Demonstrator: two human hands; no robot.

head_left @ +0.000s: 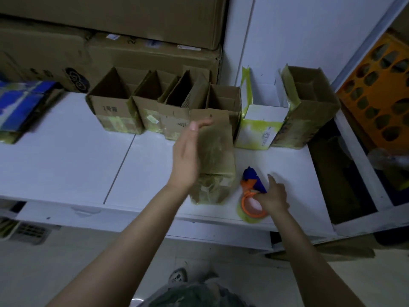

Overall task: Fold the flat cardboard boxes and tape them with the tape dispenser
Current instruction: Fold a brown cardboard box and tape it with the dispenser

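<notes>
Right hand gripping one tape dispenser near the table front edge, left hand flat against one cardboard box mid-table, six open boxes rowed behind, wide white surface leftward.

1. Box: brown cardboard, folded up and streaked with yellowish tape, somewhat blurred. It sits just in front of the row, its taped end toward the viewer. The left hand lies flat against its left side, fingers straight.
2. Row: several brown boxes and one white box, second from the right. They stand upright side by side, tops open, with yellowish tape round their lower parts.
3. Dispenser: orange frame, blue top, a roll of yellowish tape. It lies just right of the box, not touching it. The right hand grips it, index finger stretched out.
</notes>
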